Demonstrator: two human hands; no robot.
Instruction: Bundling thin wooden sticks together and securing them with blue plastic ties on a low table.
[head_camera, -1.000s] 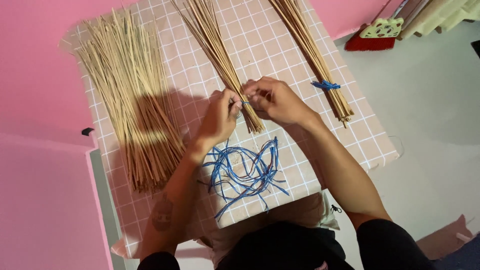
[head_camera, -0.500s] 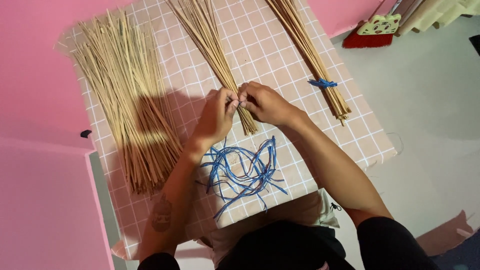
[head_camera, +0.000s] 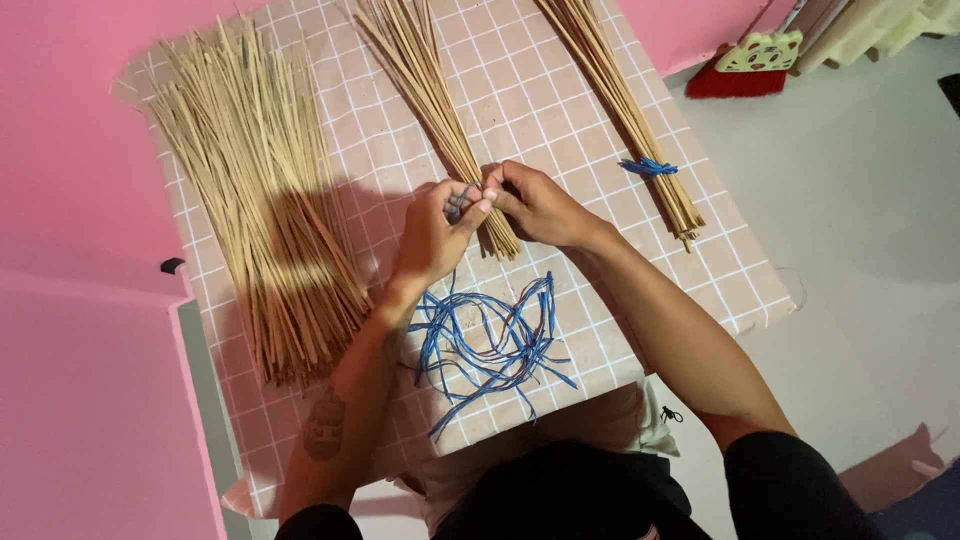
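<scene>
In the head view, the left hand (head_camera: 432, 235) and the right hand (head_camera: 535, 205) are meeting at the near end of the middle stick bundle (head_camera: 437, 110), both pinching closed around it, with what seems to be a thin blue tie between the fingertips. The bundle's long axis is running away from the person and slightly to the left, so the grip is sitting at its near tip. The loose blue strings (head_camera: 495, 345) are lying just below the hands on the checkered table (head_camera: 560, 90), nearer to the left hand, while the big loose stick pile (head_camera: 255, 190) is lying well to the left and a tied bundle (head_camera: 625, 105) to the right.
</scene>
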